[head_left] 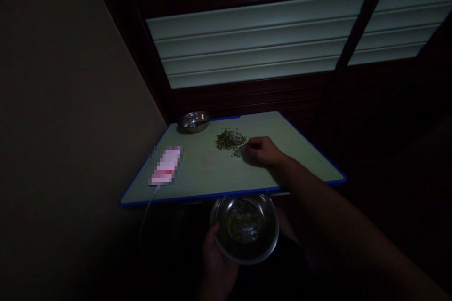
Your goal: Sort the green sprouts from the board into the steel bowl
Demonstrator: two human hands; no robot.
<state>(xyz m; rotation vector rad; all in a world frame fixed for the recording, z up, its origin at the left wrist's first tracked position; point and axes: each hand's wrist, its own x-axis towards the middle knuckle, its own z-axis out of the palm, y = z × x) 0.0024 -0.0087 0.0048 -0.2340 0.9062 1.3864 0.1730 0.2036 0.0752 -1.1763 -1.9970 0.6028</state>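
Note:
My left hand is closed on the rim of a steel bowl, thumb over its left side. The bowl is held just below the table's front edge, with small green beans or seeds in its bottom. On the tabletop lies a loose heap of similar green and brownish beans. My right hand rests at the heap's right edge, fingers pinched together. From the fingertips a small pale, shiny spoon-like thing points left among a few stray beans. Dim light hides its exact shape.
The pale folding table has a blue edge. A second steel bowl stands at its back left corner. A blurred-out phone lies at the left, its white cable hanging over the front edge. A slatted wooden door stands behind.

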